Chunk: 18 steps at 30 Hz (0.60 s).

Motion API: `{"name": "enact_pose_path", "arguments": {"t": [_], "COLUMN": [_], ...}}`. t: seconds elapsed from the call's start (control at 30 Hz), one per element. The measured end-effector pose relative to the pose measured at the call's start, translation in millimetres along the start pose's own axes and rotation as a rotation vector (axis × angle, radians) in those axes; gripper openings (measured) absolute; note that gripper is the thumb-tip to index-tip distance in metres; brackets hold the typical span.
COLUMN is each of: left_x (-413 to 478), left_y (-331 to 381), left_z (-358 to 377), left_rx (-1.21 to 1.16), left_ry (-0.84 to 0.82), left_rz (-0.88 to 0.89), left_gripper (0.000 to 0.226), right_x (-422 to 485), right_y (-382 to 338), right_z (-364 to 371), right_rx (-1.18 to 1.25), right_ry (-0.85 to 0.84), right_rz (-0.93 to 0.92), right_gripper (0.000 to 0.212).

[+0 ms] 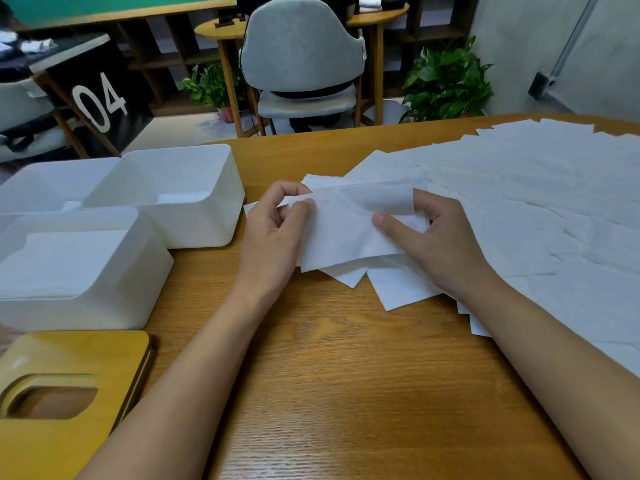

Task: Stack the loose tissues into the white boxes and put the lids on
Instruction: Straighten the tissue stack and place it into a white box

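So this was mid-loading, one sheet at a time: the left grip [277, 226] was pinching the left edge of a single tissue [343, 233] between thumb and fingertips. The right grip [440, 240] had its thumb on top and fingers curled round the right edge, so both were clamped on that same sheet. It sat over the near-left end of the loose tissues [540, 202] fanned across the right side of the counter [329, 375]. The near-left box [104, 306] already had a flat stack in it, the far box [207, 220] looked nearly bare (hard to see past the wall), and the wooden lid [86, 355] lay off at the near-left corner. My guess for the next move: square the sheet up, carry it left, lay it flat in a box without creasing. Loads left to go, lids not on yet.
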<state>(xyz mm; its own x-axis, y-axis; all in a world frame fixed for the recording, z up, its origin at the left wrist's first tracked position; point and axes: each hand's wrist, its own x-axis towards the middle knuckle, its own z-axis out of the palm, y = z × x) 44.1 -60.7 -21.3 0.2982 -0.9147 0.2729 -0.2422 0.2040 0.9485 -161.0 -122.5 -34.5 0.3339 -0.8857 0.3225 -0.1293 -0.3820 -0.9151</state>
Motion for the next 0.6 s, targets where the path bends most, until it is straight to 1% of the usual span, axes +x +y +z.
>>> {"name": "enact_pose_path", "arguments": {"t": [0.03,0.07,0.13,0.23,0.33,0.43,0.6], "left_x": [0.0,-0.1,0.5,-0.1,-0.9,-2.8,-3.2], "left_y": [0.7,1.4,0.5,-0.7,0.6,2.2,1.3], "left_z": [0.5,1.2,1.7,2.1,2.4,4.0,4.0], "left_rx": [-0.015,-0.022,-0.001,0.001,0.015,0.024,0.048], "left_ry": [-0.025,-0.042,-0.053,-0.030,-0.030,-0.036,-0.061], "left_rz": [-0.029,-0.045,-0.043,-0.050,-0.047,-0.050,-0.029], "left_gripper": [0.004,0.009,0.027,0.037,0.040,0.041,0.043], "right_x": [0.4,0.9,1.6,1.9,0.3,0.2,-0.1], "right_y": [0.0,-0.5,-2.4,-5.7,-8.0,-7.4,-10.1], "right_z": [-0.3,-0.9,-2.0,-2.4,-1.6,-0.1,0.7], "right_rx": [0.005,0.020,0.032,0.036,0.017,-0.082,-0.103], "right_ry": [0.007,0.010,0.000,-0.061,-0.104,-0.097,-0.075], "right_rz": [-0.001,0.004,0.012,0.019,0.003,-0.010,-0.002], "right_gripper": [0.021,0.022,0.024,0.037,0.054,0.066,0.072]}}
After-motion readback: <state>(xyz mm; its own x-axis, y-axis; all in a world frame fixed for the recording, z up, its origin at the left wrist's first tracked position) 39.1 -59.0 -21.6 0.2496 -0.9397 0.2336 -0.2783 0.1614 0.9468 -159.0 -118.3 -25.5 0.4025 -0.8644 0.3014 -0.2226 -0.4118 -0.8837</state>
